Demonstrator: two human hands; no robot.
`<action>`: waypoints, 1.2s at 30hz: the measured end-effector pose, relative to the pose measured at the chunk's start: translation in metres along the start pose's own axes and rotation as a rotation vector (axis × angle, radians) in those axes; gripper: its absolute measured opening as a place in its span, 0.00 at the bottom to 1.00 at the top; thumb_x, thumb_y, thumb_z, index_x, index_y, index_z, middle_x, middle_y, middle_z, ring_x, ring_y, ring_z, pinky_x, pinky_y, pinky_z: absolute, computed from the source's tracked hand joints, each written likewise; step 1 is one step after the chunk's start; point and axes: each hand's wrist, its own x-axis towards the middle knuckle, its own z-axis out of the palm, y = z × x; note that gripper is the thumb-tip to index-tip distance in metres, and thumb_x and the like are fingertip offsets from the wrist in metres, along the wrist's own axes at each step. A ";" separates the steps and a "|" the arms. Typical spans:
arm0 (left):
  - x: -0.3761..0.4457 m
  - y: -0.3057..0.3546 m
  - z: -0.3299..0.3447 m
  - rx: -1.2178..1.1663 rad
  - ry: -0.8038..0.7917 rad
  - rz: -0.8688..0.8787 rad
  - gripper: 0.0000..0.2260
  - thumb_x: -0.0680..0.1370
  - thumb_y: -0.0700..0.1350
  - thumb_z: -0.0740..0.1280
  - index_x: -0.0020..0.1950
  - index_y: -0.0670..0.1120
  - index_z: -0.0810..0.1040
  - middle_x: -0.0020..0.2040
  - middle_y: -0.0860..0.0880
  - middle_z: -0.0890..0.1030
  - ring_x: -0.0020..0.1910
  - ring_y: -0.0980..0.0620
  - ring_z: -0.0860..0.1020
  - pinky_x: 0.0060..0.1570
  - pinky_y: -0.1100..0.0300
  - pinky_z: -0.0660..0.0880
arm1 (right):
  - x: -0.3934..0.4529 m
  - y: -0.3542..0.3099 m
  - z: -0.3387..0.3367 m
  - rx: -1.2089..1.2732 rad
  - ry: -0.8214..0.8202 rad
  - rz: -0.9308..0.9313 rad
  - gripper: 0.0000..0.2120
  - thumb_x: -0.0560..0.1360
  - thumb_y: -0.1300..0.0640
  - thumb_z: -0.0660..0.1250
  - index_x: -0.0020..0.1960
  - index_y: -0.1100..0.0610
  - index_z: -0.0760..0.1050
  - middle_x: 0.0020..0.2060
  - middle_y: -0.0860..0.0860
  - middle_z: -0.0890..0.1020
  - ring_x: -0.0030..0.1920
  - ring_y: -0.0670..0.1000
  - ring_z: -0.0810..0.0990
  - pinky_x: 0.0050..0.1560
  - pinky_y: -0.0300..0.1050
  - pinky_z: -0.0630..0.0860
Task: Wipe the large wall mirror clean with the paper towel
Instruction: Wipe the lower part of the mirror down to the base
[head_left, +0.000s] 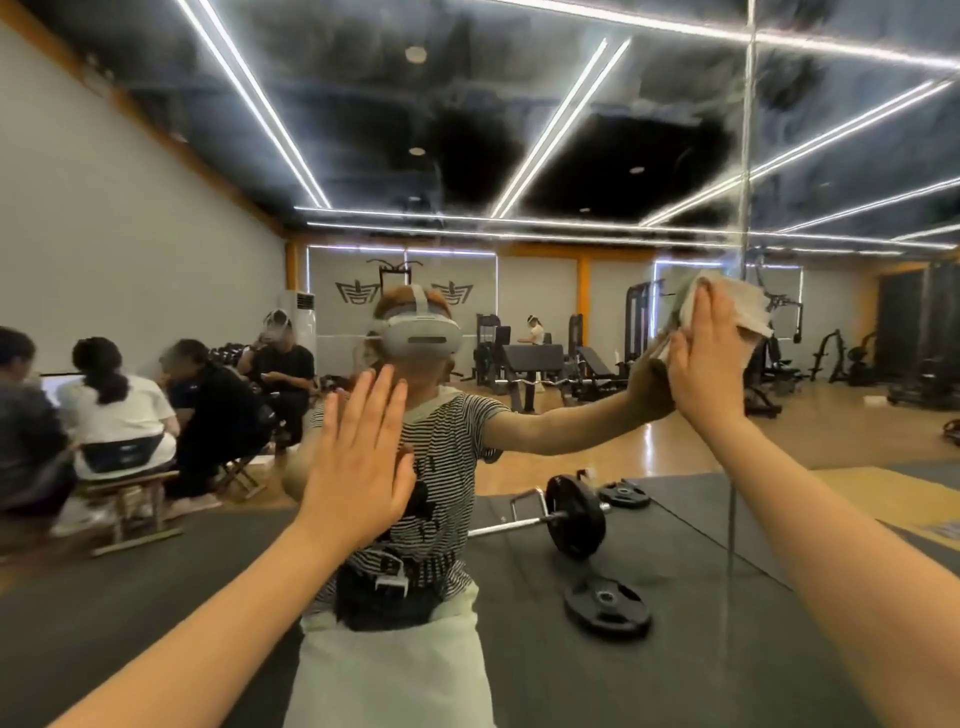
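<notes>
Mirror (597, 156): a large wall mirror fills nearly the whole view; a vertical seam (748, 156) between panels runs down its right part. Cloudy smears show on the glass over the dark reflected ceiling.
Paper towel (737, 301): white and crumpled, pressed flat against the glass at upper right, just left of the seam; its edges stick out above and to the right of the fingers.
Right hand (711, 353): raised, fingers straight and together, palm pressing the paper towel onto the mirror. It does not curl round the towel.
Left hand (358, 457): open, fingers straight and slightly spread, palm flat towards the glass at centre left. It holds nothing; it meets its own reflection, so it seems to touch the mirror.
Arms: both bare forearms reach up from the lower corners of the view.
Reflection of the person: a striped shirt (452, 431), pale trousers, a dark pouch at the waist and a white headset (421, 332) on the head.
Reflected floor: dark mats with a barbell (566, 514) carrying a black plate, and a loose weight plate (608, 605) lying flat nearer the glass.
Reflected room, left: several seated people around a low wooden bench (130, 499).
Reflected room, right: gym machines and weight benches on a wooden floor, well back from the mirror.
Ceiling: long white light strips (550, 130) crossing a dark ceiling.
</notes>
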 end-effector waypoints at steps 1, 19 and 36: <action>-0.001 -0.001 0.003 0.001 -0.010 -0.002 0.31 0.75 0.51 0.55 0.75 0.36 0.60 0.76 0.37 0.60 0.76 0.40 0.55 0.75 0.49 0.40 | -0.001 -0.003 0.002 -0.005 0.022 0.015 0.27 0.81 0.59 0.54 0.79 0.59 0.52 0.77 0.56 0.56 0.76 0.58 0.54 0.76 0.57 0.52; -0.002 -0.003 0.028 0.062 0.135 -0.032 0.31 0.76 0.51 0.53 0.77 0.38 0.55 0.78 0.40 0.55 0.78 0.45 0.48 0.75 0.45 0.45 | -0.052 -0.175 0.056 0.175 0.011 -0.032 0.29 0.80 0.58 0.48 0.79 0.52 0.45 0.78 0.47 0.44 0.77 0.48 0.41 0.74 0.48 0.35; -0.002 -0.005 0.029 0.060 0.108 -0.042 0.32 0.76 0.52 0.53 0.77 0.38 0.56 0.78 0.40 0.56 0.79 0.47 0.46 0.76 0.46 0.44 | -0.027 -0.030 0.015 -0.006 -0.096 -0.053 0.32 0.82 0.44 0.51 0.79 0.52 0.41 0.79 0.51 0.45 0.75 0.45 0.38 0.73 0.47 0.35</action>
